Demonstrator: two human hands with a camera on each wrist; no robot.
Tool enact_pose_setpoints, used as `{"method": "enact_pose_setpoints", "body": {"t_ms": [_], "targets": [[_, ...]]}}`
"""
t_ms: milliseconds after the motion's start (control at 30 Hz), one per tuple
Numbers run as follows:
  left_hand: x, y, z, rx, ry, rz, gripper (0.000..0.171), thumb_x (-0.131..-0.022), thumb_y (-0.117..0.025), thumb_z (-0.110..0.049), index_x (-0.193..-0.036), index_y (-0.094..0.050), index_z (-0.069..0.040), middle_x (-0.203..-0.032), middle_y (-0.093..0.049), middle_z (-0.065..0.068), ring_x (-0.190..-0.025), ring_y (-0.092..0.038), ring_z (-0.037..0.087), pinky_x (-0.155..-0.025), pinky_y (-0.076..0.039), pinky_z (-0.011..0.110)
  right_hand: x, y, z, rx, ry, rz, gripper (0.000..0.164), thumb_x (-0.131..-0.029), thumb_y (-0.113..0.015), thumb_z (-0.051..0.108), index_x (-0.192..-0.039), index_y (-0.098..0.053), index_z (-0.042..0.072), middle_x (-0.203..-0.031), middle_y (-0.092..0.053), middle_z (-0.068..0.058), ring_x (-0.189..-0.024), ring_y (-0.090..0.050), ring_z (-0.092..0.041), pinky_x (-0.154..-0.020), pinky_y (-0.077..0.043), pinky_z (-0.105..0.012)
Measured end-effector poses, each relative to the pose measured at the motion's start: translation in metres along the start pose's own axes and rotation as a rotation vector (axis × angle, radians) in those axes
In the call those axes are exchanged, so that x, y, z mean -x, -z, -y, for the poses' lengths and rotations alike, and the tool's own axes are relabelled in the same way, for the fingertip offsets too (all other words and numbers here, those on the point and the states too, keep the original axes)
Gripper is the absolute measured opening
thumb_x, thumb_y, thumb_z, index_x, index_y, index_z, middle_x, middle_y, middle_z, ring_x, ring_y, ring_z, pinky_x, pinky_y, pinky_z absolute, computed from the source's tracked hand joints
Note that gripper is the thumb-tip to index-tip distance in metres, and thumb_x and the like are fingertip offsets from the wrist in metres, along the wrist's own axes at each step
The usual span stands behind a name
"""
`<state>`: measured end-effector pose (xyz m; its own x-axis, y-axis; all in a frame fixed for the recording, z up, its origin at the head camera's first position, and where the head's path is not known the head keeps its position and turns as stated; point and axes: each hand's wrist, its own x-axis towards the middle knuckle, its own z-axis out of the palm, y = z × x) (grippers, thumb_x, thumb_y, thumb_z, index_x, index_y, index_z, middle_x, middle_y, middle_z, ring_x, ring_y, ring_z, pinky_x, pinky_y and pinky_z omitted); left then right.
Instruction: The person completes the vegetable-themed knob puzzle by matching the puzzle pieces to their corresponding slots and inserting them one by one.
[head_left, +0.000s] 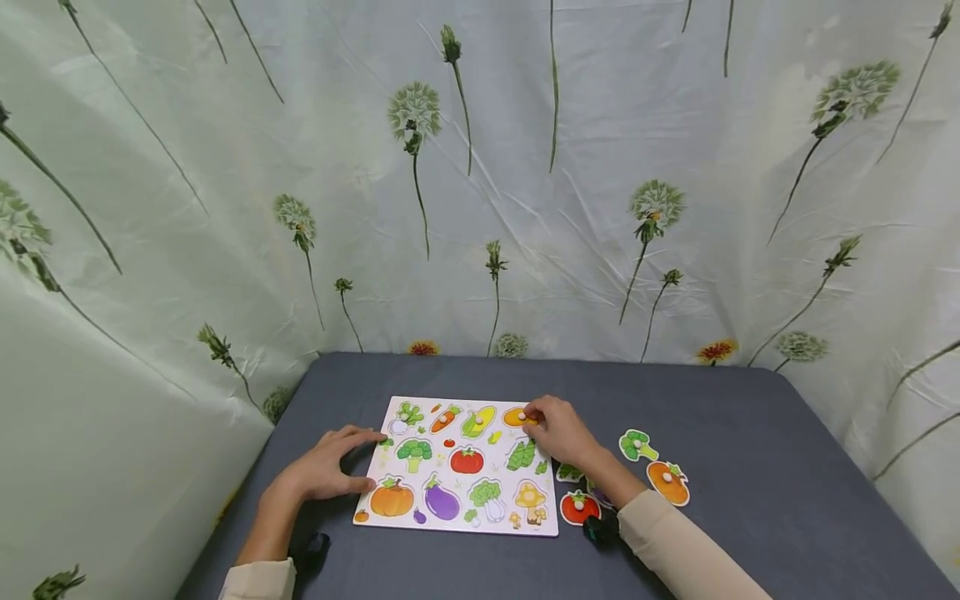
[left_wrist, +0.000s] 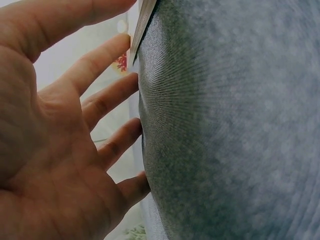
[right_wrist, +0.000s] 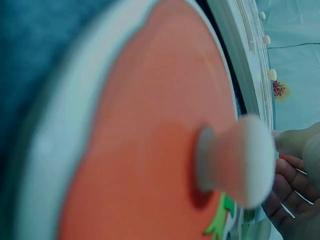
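A white vegetable puzzle board (head_left: pixel 438 467) lies on the grey table. At its far right corner my right hand (head_left: pixel 558 429) pinches an orange puzzle piece (head_left: pixel 513 417), partly covered by the fingers. My left hand (head_left: pixel 330 462), thumb and fingers spread, rests at the board's left edge. Straight fingers also show on that hand (left_wrist: pixel 60 135) in the left wrist view, with tips at the grey cloth. Close up in the right wrist view is a tomato piece (right_wrist: pixel 150 135) with a white knob, and my right hand (right_wrist: pixel 295 185) reaches over the board behind it.
Right of the board lie loose pieces: a broccoli (head_left: pixel 637 446), an orange pumpkin (head_left: pixel 667 483), a tomato (head_left: pixel 580 507) and a green one (head_left: pixel 568 472). My right forearm partly hides a purple piece. A dandelion-printed curtain (head_left: pixel 480 208) hangs behind the table (head_left: pixel 750 500).
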<state>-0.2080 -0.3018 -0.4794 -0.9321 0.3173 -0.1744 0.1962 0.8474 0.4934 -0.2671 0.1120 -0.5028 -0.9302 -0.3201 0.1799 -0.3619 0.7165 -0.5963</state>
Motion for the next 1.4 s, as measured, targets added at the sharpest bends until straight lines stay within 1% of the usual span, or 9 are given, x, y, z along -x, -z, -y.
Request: {"method": "enact_pose_setpoints", "body": {"t_ms": [100, 267, 400, 567, 667, 800, 1100, 1300, 1400], "targets": [[0.0, -0.001, 0.001, 0.0, 0.0, 0.0, 0.075, -0.076, -0.085, -0.046, -0.144, -0.059, -0.026, -0.146, -0.052, 0.012, -0.133, -0.043, 0.042, -0.101, -0.039, 0.073, 0.005, 0.003, 0.002, -0.015, -0.005, -0.008, 0.021, -0.093, -0.077, 0.013, -0.113, -0.075, 0.009, -0.102, -0.069, 0.0, -0.089, -0.06, -0.011, -0.079, -0.052, -0.034], [0.0, -0.002, 0.002, -0.007, -0.007, 0.003, 0.075, -0.076, -0.085, -0.046, -0.144, -0.06, -0.026, -0.146, -0.052, 0.012, -0.133, -0.044, 0.041, -0.102, -0.039, 0.072, 0.012, 0.014, 0.003, -0.009, -0.01, -0.026, 0.023, -0.094, -0.076, 0.014, -0.117, -0.074, 0.009, -0.107, -0.072, -0.003, -0.095, -0.066, -0.016, -0.082, -0.055, -0.037], [0.001, -0.002, 0.003, -0.01, -0.002, -0.004, 0.075, -0.076, -0.085, -0.046, -0.144, -0.06, -0.027, -0.145, -0.052, 0.011, -0.132, -0.044, 0.04, -0.101, -0.04, 0.071, 0.016, 0.025, -0.005, 0.016, 0.004, -0.042, 0.021, -0.094, -0.076, 0.015, -0.115, -0.075, 0.01, -0.108, -0.073, -0.004, -0.098, -0.069, -0.018, -0.083, -0.058, -0.037], [0.003, -0.002, 0.002, -0.007, 0.007, -0.004, 0.076, -0.075, -0.085, -0.046, -0.144, -0.06, -0.025, -0.143, -0.054, 0.011, -0.129, -0.045, 0.039, -0.1, -0.041, 0.071, 0.023, 0.04, -0.016, 0.04, 0.039, -0.048, 0.018, -0.094, -0.076, 0.015, -0.111, -0.076, 0.009, -0.104, -0.073, -0.003, -0.096, -0.069, -0.019, -0.08, -0.058, -0.037], [0.004, -0.001, 0.001, -0.002, 0.008, -0.009, 0.076, -0.075, -0.085, -0.044, -0.144, -0.06, -0.025, -0.142, -0.054, 0.01, -0.129, -0.045, 0.038, -0.1, -0.041, 0.07, 0.029, 0.047, -0.021, 0.043, 0.046, -0.061, 0.018, -0.093, -0.077, 0.016, -0.109, -0.077, 0.008, -0.103, -0.073, -0.002, -0.096, -0.069, -0.019, -0.08, -0.059, -0.039], [0.003, -0.001, 0.0, 0.002, 0.005, -0.013, 0.075, -0.075, -0.086, -0.042, -0.143, -0.06, -0.026, -0.142, -0.054, 0.01, -0.129, -0.045, 0.038, -0.1, -0.041, 0.07, 0.038, 0.055, -0.027, 0.049, 0.042, -0.095, 0.018, -0.092, -0.078, 0.016, -0.108, -0.078, 0.008, -0.102, -0.074, -0.002, -0.095, -0.069, -0.021, -0.079, -0.059, -0.04], [0.001, -0.002, -0.001, -0.001, 0.004, -0.014, 0.074, -0.075, -0.086, -0.042, -0.143, -0.061, -0.027, -0.143, -0.054, 0.01, -0.129, -0.045, 0.038, -0.1, -0.041, 0.07, 0.052, 0.073, -0.039, 0.085, 0.01, -0.155, 0.019, -0.091, -0.079, 0.018, -0.108, -0.078, 0.008, -0.102, -0.074, -0.003, -0.094, -0.068, -0.021, -0.077, -0.057, -0.039], [0.001, -0.002, 0.0, 0.0, -0.004, -0.016, 0.075, -0.075, -0.086, -0.042, -0.144, -0.061, -0.026, -0.143, -0.054, 0.01, -0.129, -0.045, 0.038, -0.1, -0.041, 0.07, 0.059, 0.085, -0.048, 0.088, 0.013, -0.174, 0.019, -0.091, -0.079, 0.016, -0.107, -0.078, 0.007, -0.101, -0.075, -0.004, -0.093, -0.069, -0.023, -0.077, -0.057, -0.04], [0.001, -0.003, 0.0, -0.001, -0.007, -0.02, 0.075, -0.075, -0.086, -0.043, -0.144, -0.061, -0.025, -0.143, -0.054, 0.011, -0.129, -0.045, 0.038, -0.099, -0.042, 0.07, 0.062, 0.09, -0.053, 0.088, -0.002, -0.181, 0.019, -0.091, -0.08, 0.017, -0.107, -0.078, 0.007, -0.101, -0.075, -0.004, -0.091, -0.069, -0.023, -0.077, -0.057, -0.04]]}}
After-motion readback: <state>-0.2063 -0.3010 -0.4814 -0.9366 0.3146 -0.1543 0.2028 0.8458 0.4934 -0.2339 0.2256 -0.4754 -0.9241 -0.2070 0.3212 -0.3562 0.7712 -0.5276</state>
